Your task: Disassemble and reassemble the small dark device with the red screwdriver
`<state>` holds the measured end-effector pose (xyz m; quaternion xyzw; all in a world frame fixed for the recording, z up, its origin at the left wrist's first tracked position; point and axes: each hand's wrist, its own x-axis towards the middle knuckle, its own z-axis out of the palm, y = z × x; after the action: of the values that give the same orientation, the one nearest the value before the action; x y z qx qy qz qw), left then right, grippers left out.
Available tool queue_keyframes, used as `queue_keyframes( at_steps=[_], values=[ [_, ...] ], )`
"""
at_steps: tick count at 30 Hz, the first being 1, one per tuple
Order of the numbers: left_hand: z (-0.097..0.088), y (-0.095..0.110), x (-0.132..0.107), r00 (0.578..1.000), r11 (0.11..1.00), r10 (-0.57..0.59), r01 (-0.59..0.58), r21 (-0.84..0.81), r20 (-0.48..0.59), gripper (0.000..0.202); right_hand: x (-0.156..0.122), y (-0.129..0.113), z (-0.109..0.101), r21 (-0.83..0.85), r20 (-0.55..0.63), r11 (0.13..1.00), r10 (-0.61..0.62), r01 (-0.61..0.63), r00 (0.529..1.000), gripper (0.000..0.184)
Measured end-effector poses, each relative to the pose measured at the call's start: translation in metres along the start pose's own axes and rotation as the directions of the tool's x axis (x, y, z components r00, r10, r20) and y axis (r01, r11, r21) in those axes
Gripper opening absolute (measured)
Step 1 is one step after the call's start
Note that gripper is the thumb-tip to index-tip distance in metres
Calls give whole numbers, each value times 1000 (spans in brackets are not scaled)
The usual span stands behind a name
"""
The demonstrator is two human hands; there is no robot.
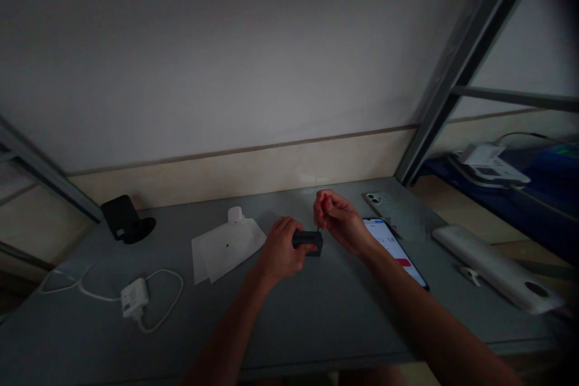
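Observation:
My left hand (281, 248) grips a small black box-shaped device (308, 241) and holds it down on the grey table (316, 319). My right hand (338, 217) is closed around a thin tool with a red handle (324, 198); its tip points down at the right end of the black device. The scene is dim and the tip itself is hard to make out.
A lit phone (394, 249) lies just right of my hands, another phone (384, 202) behind it. White paper sheets (226, 247) with a small white object (235, 214) lie to the left. A white charger with cable (134, 298), a black stand (124, 218) and a long white device (497, 268) are also there.

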<state>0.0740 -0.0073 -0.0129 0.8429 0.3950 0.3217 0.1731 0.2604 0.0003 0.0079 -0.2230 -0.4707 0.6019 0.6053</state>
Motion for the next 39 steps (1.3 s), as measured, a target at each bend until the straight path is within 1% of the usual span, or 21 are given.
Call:
queue_keyframes(
  at_steps=[4,7,10,14,17,19,21,25,31,34,36,39],
  values=[
    [1,0,0,1000,1000,3,-3,9,2,31,0,2,-1,27,28,1000,-9,8,1000,20],
    [1,0,0,1000,1000,-2,2,0,5,29,-1,3,0,2,48,1000,-9,9,999,20],
    [1,1,0,1000,1000,-6,6,-6,-3,27,-2,1,-1,-84,61,996,-22,27,998,22],
    [0,1,1,1000,1000,-1,1,1,1,27,0,-1,-5,-231,67,966,-104,117,992,24],
    [0,1,1,1000,1000,-9,9,10,5,26,-1,-2,-5,-265,69,948,-163,176,984,24],
    [-1,1,0,1000,1000,-13,13,10,7,26,-2,-3,-1,-293,62,937,-183,193,981,22],
    [-1,1,0,1000,1000,-17,17,5,10,26,-4,-5,3,-346,61,915,-200,209,978,23],
    [0,0,0,1000,1000,-21,21,-2,13,27,-7,-11,6,-466,42,848,-264,252,964,17],
    [0,0,0,1000,1000,-15,15,5,11,28,-9,-10,4,-488,81,838,-236,245,968,22],
    [0,-1,-1,1000,1000,-5,5,-1,17,32,-9,-10,7,-525,72,798,-304,295,950,14],
    [0,-1,-1,1000,1000,-8,8,6,16,32,-10,-10,9,-546,58,779,-330,307,942,10],
    [1,-1,-1,1000,1000,-12,12,8,11,33,-11,-12,9,-522,54,813,-268,256,962,16]
  ],
)
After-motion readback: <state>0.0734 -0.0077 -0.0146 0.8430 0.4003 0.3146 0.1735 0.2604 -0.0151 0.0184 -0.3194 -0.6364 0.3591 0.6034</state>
